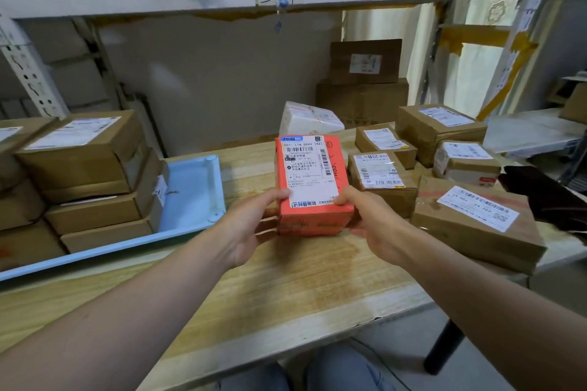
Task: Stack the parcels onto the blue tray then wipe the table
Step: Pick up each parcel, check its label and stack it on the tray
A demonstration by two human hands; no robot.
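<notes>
Wooden table (286, 289); red parcel (313, 187) lengthwise away

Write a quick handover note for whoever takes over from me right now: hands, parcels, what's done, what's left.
Left hand and right hand both grip the orange parcel over the wooden table.
Blue tray, at the left, already holds stacked brown boxes, with bare space at its right end.
Left: place the orange parcel, move the parcels on the right to the tray, then wipe the table. No cloth is clearly identifiable.
</notes>
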